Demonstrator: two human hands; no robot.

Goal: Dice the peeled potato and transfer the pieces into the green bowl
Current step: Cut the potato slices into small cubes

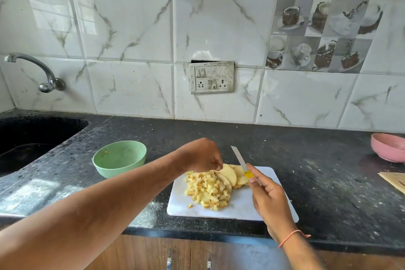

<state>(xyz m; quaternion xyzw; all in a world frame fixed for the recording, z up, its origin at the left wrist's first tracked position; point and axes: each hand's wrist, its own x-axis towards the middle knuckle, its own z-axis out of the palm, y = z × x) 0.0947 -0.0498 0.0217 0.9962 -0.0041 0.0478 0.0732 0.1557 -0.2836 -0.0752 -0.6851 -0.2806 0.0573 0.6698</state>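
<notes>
A white cutting board (pixel 241 206) lies on the black counter. On it is a heap of small diced potato pieces (pixel 208 188), with several uncut potato slices (pixel 230 174) behind them. My left hand (pixel 202 155) reaches over the heap, its curled fingertips pinching the edge of a slice. My right hand (pixel 267 195) grips a knife (pixel 240 159) by its yellow handle, blade pointing up and away, lifted off the potato. The green bowl (pixel 119 158) stands left of the board and holds only a few scraps.
A dark sink (pixel 32 136) is set in the counter at far left under a wall tap (pixel 32 70). A pink bowl (pixel 389 147) and a wooden board's corner (pixel 394 182) sit at the right edge. The counter's front edge runs just below the cutting board.
</notes>
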